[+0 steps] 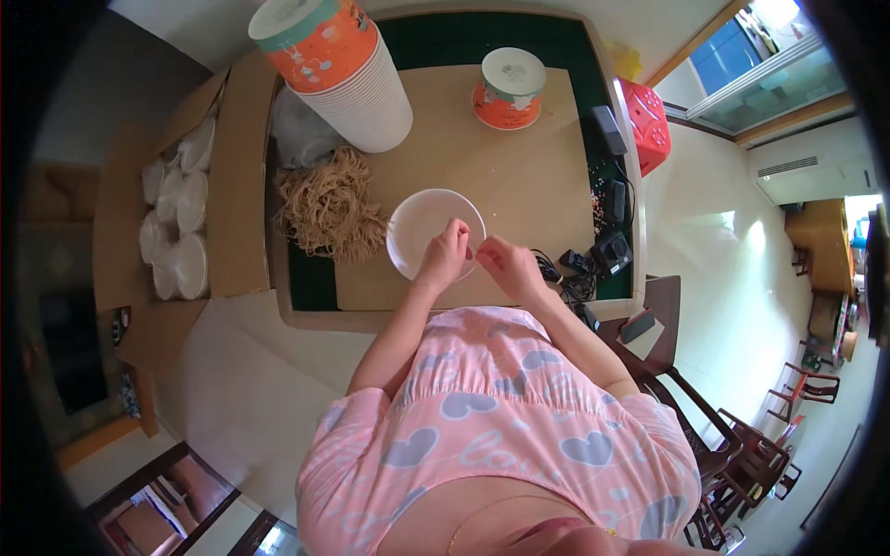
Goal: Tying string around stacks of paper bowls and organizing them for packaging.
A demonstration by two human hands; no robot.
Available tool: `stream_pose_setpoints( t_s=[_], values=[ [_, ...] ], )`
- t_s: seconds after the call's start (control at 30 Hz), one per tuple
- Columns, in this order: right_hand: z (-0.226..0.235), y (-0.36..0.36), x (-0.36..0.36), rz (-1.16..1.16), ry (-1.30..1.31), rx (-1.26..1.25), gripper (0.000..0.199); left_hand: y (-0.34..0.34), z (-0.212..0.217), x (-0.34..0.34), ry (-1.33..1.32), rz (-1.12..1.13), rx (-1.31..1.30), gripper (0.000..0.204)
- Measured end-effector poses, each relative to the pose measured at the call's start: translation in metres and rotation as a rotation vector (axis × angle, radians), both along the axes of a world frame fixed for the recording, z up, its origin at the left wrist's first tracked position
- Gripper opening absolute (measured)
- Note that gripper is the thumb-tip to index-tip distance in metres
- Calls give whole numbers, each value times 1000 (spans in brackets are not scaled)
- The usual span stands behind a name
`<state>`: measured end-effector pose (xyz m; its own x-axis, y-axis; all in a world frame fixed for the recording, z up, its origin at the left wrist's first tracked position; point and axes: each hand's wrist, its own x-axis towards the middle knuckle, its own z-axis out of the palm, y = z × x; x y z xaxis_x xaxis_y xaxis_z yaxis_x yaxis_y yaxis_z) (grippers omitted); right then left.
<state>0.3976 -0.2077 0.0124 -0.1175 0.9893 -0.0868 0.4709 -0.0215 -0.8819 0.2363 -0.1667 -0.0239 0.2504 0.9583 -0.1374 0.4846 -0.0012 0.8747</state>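
A round white lid (422, 227) lies flat on the brown cardboard sheet (519, 176) in front of me. My left hand (445, 255) rests on the lid's near right rim, fingers pinched together. My right hand (505, 264) is just beside it, fingertips pinching a thin string that runs between both hands. A heap of tan strings (329, 208) lies to the left of the lid.
A tall stack of orange-and-white paper tubs (338, 69) stands at the back left; a single lidded tub (510, 88) stands at the back. An open carton of white lids (176, 218) sits at left. Black chargers and cables (598, 250) lie at right, beside a red stool (647, 120).
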Motion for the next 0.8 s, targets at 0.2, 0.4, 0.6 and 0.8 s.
stream_pose_setpoints(
  t_s=[0.2, 0.4, 0.6, 0.8],
  values=[
    [16, 45, -7, 234, -348, 288, 13, 3, 16, -7, -61, -59, -36, 6],
    [5, 59, -11, 415, -478, 133, 16, 6, 4, -21, -265, 66, -108, 9],
    [5, 60, -11, 324, -282, 14, 14, 1, 1, -37, -196, -33, -89, 12],
    [-1, 64, -11, 200, -173, -12, 13, -3, 15, -25, -123, -107, -159, 23]
  ],
)
